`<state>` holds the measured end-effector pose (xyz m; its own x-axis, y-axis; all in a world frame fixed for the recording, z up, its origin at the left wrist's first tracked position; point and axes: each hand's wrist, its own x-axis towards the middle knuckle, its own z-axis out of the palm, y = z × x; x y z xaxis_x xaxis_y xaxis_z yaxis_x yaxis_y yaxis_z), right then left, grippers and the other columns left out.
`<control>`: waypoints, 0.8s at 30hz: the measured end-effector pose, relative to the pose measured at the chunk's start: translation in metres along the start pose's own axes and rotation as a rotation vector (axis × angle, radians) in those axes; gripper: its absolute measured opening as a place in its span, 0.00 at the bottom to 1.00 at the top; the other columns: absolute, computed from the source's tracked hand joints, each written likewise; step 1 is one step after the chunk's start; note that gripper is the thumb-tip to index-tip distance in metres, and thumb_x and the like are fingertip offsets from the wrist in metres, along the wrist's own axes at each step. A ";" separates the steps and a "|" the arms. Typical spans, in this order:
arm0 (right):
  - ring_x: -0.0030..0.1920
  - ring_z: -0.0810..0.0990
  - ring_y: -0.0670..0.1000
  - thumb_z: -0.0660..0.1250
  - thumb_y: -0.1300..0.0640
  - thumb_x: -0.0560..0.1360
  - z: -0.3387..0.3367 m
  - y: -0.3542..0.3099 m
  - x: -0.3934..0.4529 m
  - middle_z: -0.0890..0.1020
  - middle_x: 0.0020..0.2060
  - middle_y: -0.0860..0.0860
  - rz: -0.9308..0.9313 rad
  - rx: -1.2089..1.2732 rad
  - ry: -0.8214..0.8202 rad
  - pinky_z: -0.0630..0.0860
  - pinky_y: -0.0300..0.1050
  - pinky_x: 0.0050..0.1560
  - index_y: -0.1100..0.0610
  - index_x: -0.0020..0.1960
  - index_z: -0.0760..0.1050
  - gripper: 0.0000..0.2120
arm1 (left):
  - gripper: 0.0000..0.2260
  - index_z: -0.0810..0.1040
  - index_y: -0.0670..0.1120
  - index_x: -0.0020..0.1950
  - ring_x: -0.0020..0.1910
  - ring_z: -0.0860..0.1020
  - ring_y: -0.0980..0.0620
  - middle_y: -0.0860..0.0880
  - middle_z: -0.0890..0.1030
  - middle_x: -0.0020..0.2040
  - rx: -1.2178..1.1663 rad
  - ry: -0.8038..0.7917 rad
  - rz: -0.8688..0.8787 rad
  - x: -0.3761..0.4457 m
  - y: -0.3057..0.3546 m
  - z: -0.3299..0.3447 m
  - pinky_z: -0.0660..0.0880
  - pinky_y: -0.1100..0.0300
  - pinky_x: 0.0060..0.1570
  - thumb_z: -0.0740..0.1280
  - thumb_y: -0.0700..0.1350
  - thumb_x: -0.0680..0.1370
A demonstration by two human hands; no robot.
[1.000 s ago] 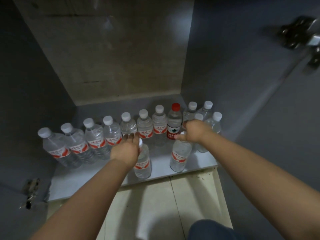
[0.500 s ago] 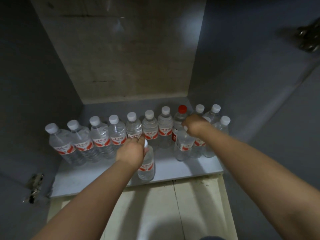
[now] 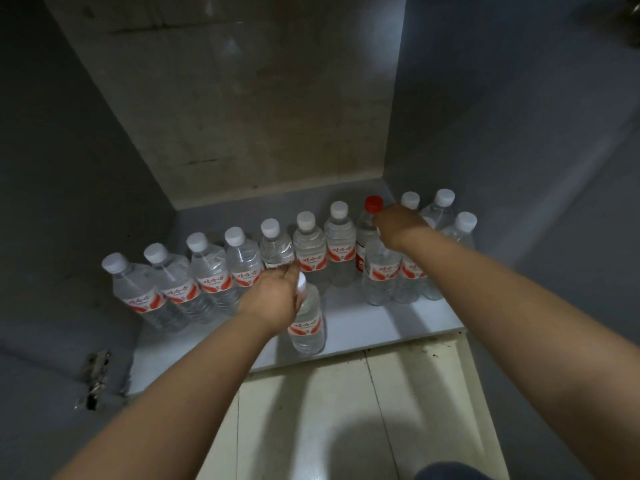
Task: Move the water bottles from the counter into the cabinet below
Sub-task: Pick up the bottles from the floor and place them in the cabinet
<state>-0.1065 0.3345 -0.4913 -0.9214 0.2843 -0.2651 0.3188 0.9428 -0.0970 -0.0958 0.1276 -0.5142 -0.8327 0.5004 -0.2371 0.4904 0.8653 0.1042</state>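
Observation:
Several clear water bottles with white caps and red labels stand in a row (image 3: pixel 242 268) on the white cabinet floor (image 3: pixel 408 323). One red-capped bottle (image 3: pixel 367 223) stands among them. My left hand (image 3: pixel 277 299) grips the top of a single bottle (image 3: pixel 306 323) standing in front of the row, near the shelf's front edge. My right hand (image 3: pixel 398 225) is closed over the cap of another bottle (image 3: pixel 381 275), which stands upright just in front of the red-capped one, next to a cluster of bottles (image 3: pixel 446 223) at the right wall.
The cabinet's grey side walls (image 3: pixel 69 168) and bare back panel (image 3: pixel 259 98) close in the shelf. A metal hinge (image 3: pixel 93 375) sits at the lower left. Cream floor tiles (image 3: pixel 329 410) lie in front of the cabinet.
My right hand has carried its bottle back and set it close to the row by the red-capped bottle. My left hand stays on the front bottle, hardly moved.

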 end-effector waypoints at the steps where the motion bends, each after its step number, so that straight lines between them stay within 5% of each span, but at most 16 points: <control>1: 0.62 0.77 0.59 0.55 0.67 0.79 0.003 0.001 0.001 0.75 0.64 0.61 0.005 0.005 -0.013 0.74 0.48 0.59 0.62 0.70 0.66 0.20 | 0.27 0.51 0.44 0.77 0.74 0.62 0.45 0.44 0.61 0.76 0.002 -0.018 0.028 0.001 -0.002 -0.003 0.61 0.54 0.72 0.58 0.46 0.81; 4: 0.64 0.75 0.58 0.56 0.66 0.79 0.009 0.004 0.000 0.72 0.67 0.60 0.027 0.020 -0.049 0.74 0.48 0.60 0.61 0.72 0.63 0.22 | 0.27 0.55 0.45 0.76 0.77 0.57 0.49 0.47 0.57 0.78 -0.096 -0.089 0.143 0.005 -0.007 -0.013 0.54 0.60 0.75 0.61 0.38 0.80; 9: 0.73 0.63 0.58 0.57 0.64 0.79 0.013 0.008 -0.002 0.58 0.75 0.58 -0.008 0.044 -0.025 0.64 0.49 0.72 0.60 0.77 0.48 0.31 | 0.23 0.64 0.46 0.74 0.74 0.63 0.50 0.48 0.64 0.76 -0.090 -0.093 0.190 0.009 -0.008 -0.024 0.59 0.63 0.71 0.61 0.36 0.79; 13: 0.71 0.67 0.59 0.51 0.58 0.82 0.019 0.017 0.007 0.66 0.73 0.60 -0.089 -0.011 -0.014 0.65 0.51 0.72 0.60 0.74 0.60 0.21 | 0.20 0.68 0.46 0.71 0.68 0.71 0.46 0.43 0.71 0.70 -0.028 -0.078 0.106 0.013 -0.004 -0.022 0.67 0.56 0.67 0.63 0.38 0.78; 18: 0.69 0.70 0.59 0.44 0.52 0.83 0.015 0.018 0.012 0.68 0.72 0.58 -0.166 -0.084 0.018 0.66 0.51 0.70 0.57 0.74 0.61 0.22 | 0.15 0.73 0.46 0.66 0.62 0.75 0.47 0.45 0.77 0.63 -0.058 -0.042 0.093 0.028 0.017 -0.022 0.72 0.57 0.62 0.63 0.40 0.78; 24: 0.77 0.53 0.55 0.48 0.66 0.81 0.021 0.020 0.006 0.52 0.78 0.55 -0.047 0.170 -0.006 0.55 0.45 0.77 0.58 0.78 0.48 0.26 | 0.13 0.74 0.44 0.63 0.61 0.76 0.45 0.46 0.78 0.58 -0.106 -0.055 0.104 0.065 0.040 -0.022 0.70 0.58 0.57 0.61 0.39 0.79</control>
<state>-0.1009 0.3513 -0.5145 -0.9350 0.2390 -0.2619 0.3088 0.9118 -0.2706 -0.1358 0.1947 -0.5043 -0.7617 0.5880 -0.2720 0.5411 0.8083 0.2321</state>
